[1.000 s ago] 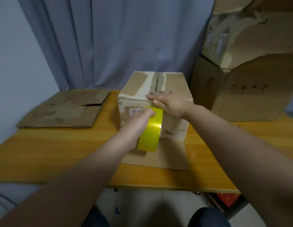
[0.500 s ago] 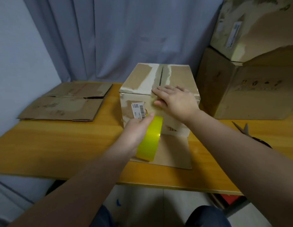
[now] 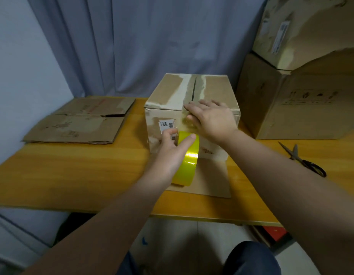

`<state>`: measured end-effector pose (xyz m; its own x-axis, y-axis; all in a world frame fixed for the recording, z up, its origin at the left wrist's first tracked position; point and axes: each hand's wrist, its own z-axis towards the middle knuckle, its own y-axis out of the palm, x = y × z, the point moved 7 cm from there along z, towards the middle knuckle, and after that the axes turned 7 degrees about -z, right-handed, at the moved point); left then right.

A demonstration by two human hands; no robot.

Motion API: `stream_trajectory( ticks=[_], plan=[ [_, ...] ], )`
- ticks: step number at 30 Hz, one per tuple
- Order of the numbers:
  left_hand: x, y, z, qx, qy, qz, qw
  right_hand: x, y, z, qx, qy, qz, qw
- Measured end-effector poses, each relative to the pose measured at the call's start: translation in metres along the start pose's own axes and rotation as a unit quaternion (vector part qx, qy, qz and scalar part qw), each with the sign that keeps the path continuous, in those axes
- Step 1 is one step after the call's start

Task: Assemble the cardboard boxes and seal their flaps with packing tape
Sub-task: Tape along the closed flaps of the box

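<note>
While the left hand point(image 3: 169, 150) grips the yellow tape roll point(image 3: 189, 159) low against the cardboard box point(image 3: 217, 90) on the bench point(image 3: 83, 171) and the right hand point(image 3: 210, 118) presses flat at its top edge, the strip may skew off the flap seam point(image 3: 194, 89) — if that palm slips.

My left hand point(image 3: 169, 153) curled round a glossy yellow roll of packing tape point(image 3: 187, 167), thumb on its outer face; my right hand point(image 3: 211, 119) flat, palm down, fingers straight

Makeshift packing room, wooden table point(image 3: 83, 171), grey curtain point(image 3: 142, 46), stacked cardboard boxes point(image 3: 303, 108)
</note>
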<state>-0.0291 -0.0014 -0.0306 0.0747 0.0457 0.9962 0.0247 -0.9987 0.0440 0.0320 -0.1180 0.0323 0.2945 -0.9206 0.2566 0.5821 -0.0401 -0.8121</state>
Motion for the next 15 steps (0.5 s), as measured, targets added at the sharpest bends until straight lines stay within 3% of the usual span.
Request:
stream_trajectory(
  ticks=[3,8,11,15],
  plan=[
    [0.002,0.008,-0.007,0.01,0.02,-0.019,1.0,-0.002,-0.006,-0.005,0.021,0.018,-0.009,1.0],
    [0.0,0.016,-0.018,0.074,0.019,-0.075,0.994,0.014,-0.045,-0.063,0.131,0.085,0.033,0.987],
    [-0.007,0.029,-0.027,0.087,-0.001,-0.129,0.988,0.06,-0.034,-0.115,0.015,0.227,0.038,0.973],
    [-0.012,0.043,-0.036,0.11,0.007,-0.139,0.984,0.124,0.007,-0.195,-0.235,0.391,-0.001,0.89]
  ],
)
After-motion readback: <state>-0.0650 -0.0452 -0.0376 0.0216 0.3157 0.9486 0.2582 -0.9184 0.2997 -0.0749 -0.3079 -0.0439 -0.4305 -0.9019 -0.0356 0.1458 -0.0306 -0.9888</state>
